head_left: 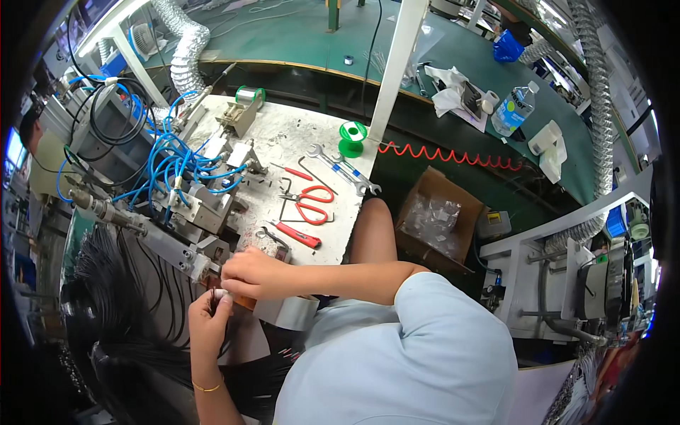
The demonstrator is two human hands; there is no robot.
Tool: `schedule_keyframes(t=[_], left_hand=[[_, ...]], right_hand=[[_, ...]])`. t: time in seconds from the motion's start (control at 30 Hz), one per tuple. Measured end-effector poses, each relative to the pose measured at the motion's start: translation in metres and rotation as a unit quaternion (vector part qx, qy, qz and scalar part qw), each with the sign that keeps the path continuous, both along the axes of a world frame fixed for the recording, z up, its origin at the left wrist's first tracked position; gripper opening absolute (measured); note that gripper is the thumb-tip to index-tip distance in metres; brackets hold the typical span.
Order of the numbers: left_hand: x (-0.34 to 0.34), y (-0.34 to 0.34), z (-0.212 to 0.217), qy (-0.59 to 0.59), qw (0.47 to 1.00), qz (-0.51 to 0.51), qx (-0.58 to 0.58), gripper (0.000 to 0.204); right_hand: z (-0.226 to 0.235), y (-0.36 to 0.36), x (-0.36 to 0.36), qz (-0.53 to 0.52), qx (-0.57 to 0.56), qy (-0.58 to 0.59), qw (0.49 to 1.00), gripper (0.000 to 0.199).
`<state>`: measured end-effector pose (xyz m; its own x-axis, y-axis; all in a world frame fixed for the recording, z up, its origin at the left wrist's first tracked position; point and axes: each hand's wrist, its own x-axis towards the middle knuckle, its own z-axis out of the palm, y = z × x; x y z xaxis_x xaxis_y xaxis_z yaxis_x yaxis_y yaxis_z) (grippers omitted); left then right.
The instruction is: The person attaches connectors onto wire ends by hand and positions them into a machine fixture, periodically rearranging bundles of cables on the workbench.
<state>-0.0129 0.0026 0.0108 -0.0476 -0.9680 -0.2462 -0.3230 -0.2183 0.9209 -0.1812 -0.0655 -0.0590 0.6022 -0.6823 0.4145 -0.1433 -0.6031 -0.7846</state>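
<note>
My left hand (207, 327) is closed in a pinch close to the front end of a metal machine (170, 248). A small whitish bit shows at its fingertips, but what it grips is too small to make out. Just above it, my right hand (253, 275) reaches across with curled fingers near the same machine end. Its fingertips meet close to the left thumb, and whatever they hold is hidden. Thick bundles of black cables (106, 283) lie left of my left hand. More black cable with bared, coloured ends (289, 353) lies below my hands.
Red-handled scissors (314, 205), a red utility knife (297, 235), wrenches (338, 170) and hex keys lie on the white worktop (283, 127). Solder spools (352, 138) stand at its back. Blue air tubes (177, 159) crowd the machine. A cardboard box (439, 219) with plastic bags sits to the right.
</note>
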Motion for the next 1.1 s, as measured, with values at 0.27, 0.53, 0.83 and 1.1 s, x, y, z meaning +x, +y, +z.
schedule_keyframes(t=[0.27,0.53,0.83,1.1], left_hand=[[0.027,-0.006,-0.015,-0.133,0.980,-0.030,-0.148,0.014],[0.019,-0.003,-0.022,-0.250,0.962,-0.043,-0.099,0.027],[0.011,0.000,-0.023,-0.275,0.954,0.019,-0.118,0.023],[0.016,-0.002,-0.009,-0.088,0.996,-0.005,0.011,0.020]], right_hand=[[-0.001,-0.007,-0.006,-0.044,-0.079,0.018,0.996,0.016],[-0.025,-0.022,-0.005,-0.075,0.066,0.012,0.995,0.023],[-0.040,-0.022,-0.005,0.000,0.235,-0.036,0.971,0.022],[0.010,-0.008,-0.004,-0.093,-0.090,0.012,0.992,0.011]])
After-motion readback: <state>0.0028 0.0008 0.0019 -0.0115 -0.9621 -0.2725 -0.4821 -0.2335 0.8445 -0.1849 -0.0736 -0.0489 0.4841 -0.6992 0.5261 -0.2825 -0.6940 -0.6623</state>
